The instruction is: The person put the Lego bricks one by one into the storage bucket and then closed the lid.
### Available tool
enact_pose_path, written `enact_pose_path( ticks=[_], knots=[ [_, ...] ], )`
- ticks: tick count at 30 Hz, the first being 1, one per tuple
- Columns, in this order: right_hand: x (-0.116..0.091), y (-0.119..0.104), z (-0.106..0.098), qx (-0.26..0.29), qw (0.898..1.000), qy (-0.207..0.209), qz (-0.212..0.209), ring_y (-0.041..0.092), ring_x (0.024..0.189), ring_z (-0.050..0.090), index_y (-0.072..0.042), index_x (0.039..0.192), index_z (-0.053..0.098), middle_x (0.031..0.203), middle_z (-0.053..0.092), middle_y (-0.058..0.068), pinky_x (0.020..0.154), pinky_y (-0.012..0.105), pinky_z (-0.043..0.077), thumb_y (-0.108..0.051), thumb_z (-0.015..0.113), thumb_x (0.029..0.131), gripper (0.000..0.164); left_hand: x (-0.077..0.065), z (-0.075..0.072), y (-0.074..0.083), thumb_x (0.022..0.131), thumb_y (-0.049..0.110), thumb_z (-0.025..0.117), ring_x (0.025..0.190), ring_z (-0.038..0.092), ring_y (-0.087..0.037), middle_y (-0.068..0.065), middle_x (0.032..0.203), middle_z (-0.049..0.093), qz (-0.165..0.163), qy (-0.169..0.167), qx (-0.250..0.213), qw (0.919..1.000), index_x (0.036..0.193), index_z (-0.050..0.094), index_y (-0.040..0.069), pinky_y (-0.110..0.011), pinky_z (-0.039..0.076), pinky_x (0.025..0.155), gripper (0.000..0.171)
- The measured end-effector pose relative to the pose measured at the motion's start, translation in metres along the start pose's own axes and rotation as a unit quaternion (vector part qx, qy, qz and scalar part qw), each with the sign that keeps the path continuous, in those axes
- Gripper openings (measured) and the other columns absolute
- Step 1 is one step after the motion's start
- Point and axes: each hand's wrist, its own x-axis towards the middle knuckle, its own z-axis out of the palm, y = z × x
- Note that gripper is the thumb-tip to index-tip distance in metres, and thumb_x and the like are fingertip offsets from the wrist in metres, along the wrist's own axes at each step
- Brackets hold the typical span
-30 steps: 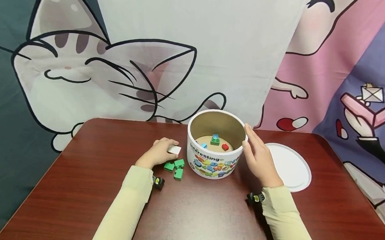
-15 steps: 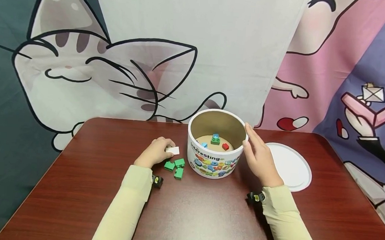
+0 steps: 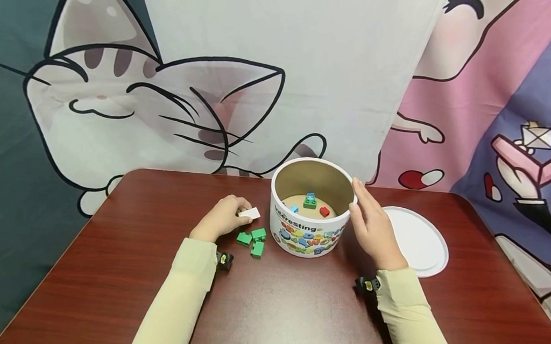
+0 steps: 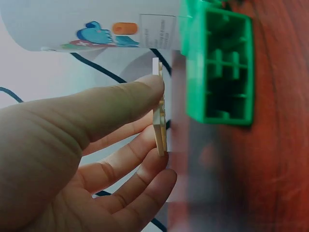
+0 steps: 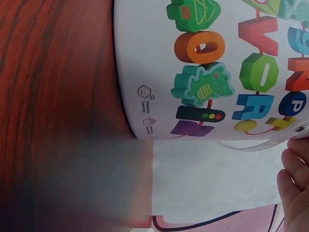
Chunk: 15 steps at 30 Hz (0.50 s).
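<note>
A thin white piece (image 3: 251, 213) is pinched between the thumb and fingers of the left hand (image 3: 220, 219). It is held to the left of the big round tub (image 3: 307, 234), near three green bricks (image 3: 257, 250) that are set close together on the brown table (image 3: 293, 314). The tub is touched on its right side, up by the rim, by the right hand (image 3: 375, 231). Its fingers are held out nearly straight, with the thumb spread apart, and nothing is gripped. Inside the tub, a red brick (image 3: 324, 212), a green brick (image 3: 309, 203) and some blue bits (image 3: 294, 209) can be seen. The white lid (image 3: 420, 243) is laid flat on the right, partly hidden by the right hand.
</note>
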Motion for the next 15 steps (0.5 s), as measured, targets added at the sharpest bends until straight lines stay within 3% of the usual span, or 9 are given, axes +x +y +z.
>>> enact_pose_path(
  ticks=[4, 10, 15],
  knots=[
    [0.001, 0.001, -0.001, -0.017, 1.000, -0.005, -0.024, 0.033, 0.145, 0.040, -0.005, 0.154, 0.042, 0.156, 0.043, 0.014, 0.122, 0.034, 0.023, -0.025, 0.051, 0.105, 0.053, -0.003, -0.004, 0.008, 0.091, 0.014, 0.075, 0.095, 0.056, -0.025, -0.012, 0.104, 0.063, 0.010, 0.011, -0.005, 0.9999, 0.111, 0.072, 0.002, -0.042, 0.050, 0.087, 0.023],
    [0.006, 0.001, -0.006, -0.038, 0.996, -0.040, -0.075, 0.037, 0.147, 0.034, 0.004, 0.153, 0.038, 0.157, 0.039, 0.020, 0.124, 0.037, 0.015, -0.030, 0.045, 0.107, 0.057, -0.008, -0.011, 0.018, 0.091, 0.013, 0.075, 0.091, 0.057, -0.024, -0.012, 0.101, 0.063, 0.025, 0.020, -0.003, 0.9995, 0.111, 0.070, 0.002, -0.040, 0.050, 0.084, 0.023],
    [0.008, -0.001, -0.011, -0.065, 0.992, -0.067, -0.080, 0.036, 0.149, 0.030, 0.005, 0.154, 0.034, 0.159, 0.035, 0.021, 0.125, 0.038, 0.012, -0.039, 0.043, 0.107, 0.065, -0.012, -0.016, 0.026, 0.091, 0.014, 0.075, 0.090, 0.057, -0.025, -0.012, 0.102, 0.063, 0.043, 0.042, 0.000, 0.9982, 0.112, 0.070, 0.001, -0.040, 0.050, 0.083, 0.025]
  ],
)
